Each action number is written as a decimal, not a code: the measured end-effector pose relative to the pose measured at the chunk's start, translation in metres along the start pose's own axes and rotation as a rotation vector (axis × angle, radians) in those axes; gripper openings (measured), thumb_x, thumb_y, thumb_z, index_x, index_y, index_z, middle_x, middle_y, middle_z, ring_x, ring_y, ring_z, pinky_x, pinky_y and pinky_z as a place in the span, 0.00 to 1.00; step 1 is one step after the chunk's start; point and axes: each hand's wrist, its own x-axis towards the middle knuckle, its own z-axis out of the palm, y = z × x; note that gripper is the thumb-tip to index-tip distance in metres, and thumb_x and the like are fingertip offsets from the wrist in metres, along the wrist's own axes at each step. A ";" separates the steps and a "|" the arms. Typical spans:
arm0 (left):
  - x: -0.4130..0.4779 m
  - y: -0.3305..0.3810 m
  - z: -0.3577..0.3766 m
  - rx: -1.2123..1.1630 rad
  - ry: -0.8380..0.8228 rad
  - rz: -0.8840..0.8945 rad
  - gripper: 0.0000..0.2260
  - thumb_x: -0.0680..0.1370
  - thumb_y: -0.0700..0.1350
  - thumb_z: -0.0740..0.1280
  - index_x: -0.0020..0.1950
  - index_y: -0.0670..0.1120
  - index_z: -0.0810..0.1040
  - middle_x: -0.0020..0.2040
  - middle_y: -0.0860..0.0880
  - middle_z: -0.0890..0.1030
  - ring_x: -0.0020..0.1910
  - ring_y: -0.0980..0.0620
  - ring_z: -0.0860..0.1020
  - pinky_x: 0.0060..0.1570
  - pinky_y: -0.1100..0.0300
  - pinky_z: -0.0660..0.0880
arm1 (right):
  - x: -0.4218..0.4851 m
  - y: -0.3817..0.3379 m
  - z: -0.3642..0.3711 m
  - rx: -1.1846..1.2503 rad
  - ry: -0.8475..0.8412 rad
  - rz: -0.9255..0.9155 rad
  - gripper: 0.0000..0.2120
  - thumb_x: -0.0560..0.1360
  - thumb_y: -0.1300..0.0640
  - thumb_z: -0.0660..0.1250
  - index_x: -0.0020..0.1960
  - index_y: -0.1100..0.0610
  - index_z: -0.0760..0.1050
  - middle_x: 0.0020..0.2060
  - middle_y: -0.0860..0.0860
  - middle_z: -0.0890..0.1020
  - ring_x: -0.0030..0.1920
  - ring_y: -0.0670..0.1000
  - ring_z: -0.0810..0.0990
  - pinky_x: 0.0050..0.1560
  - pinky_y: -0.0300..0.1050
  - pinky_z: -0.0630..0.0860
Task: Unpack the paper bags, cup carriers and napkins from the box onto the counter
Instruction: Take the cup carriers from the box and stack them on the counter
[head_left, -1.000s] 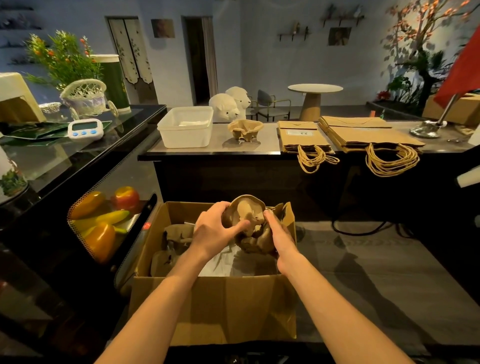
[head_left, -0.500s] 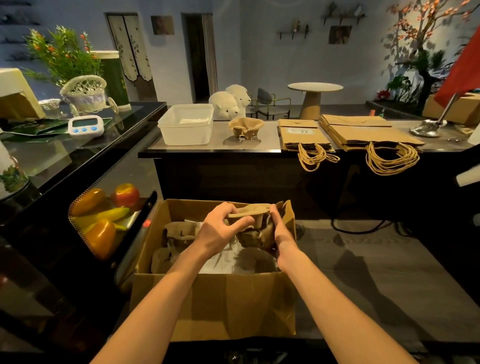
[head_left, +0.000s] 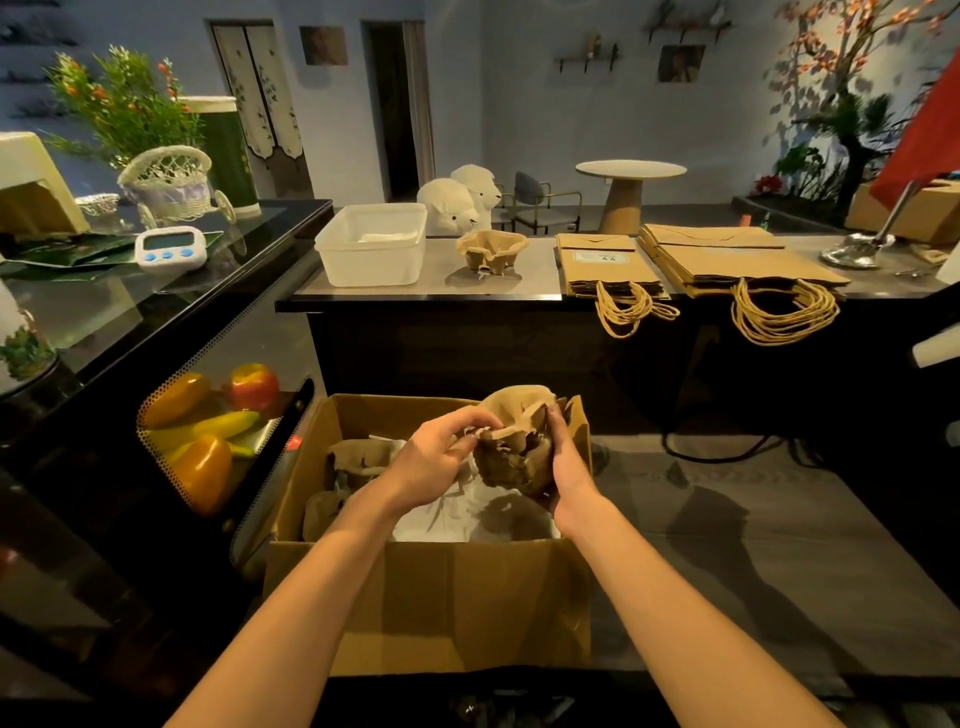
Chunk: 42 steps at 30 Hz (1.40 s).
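The left hand's fingertips (head_left: 470, 434) pinch the pale torn rim of a brown moulded-pulp cup carrier (head_left: 514, 447), thumb and curled fingers closed on its near-left edge, while the right hand (head_left: 563, 457) cups the carrier's far right side with fingers wrapped around it, so both hands grip the same piece. The left hand (head_left: 436, 457) sits just left of the carrier, knuckles up. The carrier is tilted, one round cup pocket turned up toward the camera, and it is held above the open brown cardboard box (head_left: 441, 603), over the box's back right corner and clear of what lies inside. In the box, white paper napkins (head_left: 457, 519) cover the bottom on the right, and more brown pulp carriers (head_left: 353, 462) lie crumpled along its left side. The box stands on a dark surface in front of the person. Beyond it runs a grey-topped counter (head_left: 431, 288), where another brown pulp cup carrier (head_left: 491, 249) stands between a translucent white plastic tub (head_left: 371, 244) on its left and a stack of flat brown paper bags with twisted cord handles (head_left: 608, 265) on its right. A second, larger stack of brown paper bags (head_left: 737, 257) lies just beside that, its handles hanging over the counter's edge.
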 end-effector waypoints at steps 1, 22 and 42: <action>-0.001 0.000 0.000 -0.025 -0.030 -0.023 0.14 0.85 0.40 0.59 0.60 0.57 0.78 0.60 0.55 0.79 0.61 0.55 0.75 0.59 0.61 0.76 | -0.001 0.000 0.000 -0.022 -0.009 -0.009 0.39 0.67 0.25 0.67 0.69 0.49 0.74 0.58 0.53 0.82 0.60 0.56 0.79 0.68 0.59 0.74; -0.003 0.000 0.001 0.152 0.026 -0.060 0.12 0.79 0.65 0.62 0.59 0.63 0.73 0.57 0.59 0.79 0.66 0.48 0.75 0.71 0.37 0.68 | -0.012 -0.001 0.005 -0.146 -0.044 0.042 0.37 0.65 0.24 0.66 0.64 0.48 0.73 0.57 0.52 0.81 0.62 0.57 0.78 0.70 0.60 0.71; -0.006 -0.017 0.024 0.236 0.234 0.098 0.07 0.83 0.50 0.64 0.59 0.52 0.79 0.54 0.56 0.79 0.54 0.59 0.77 0.58 0.52 0.79 | -0.009 0.001 -0.004 -0.189 -0.049 0.031 0.33 0.68 0.33 0.73 0.67 0.47 0.72 0.59 0.52 0.80 0.59 0.55 0.78 0.66 0.56 0.74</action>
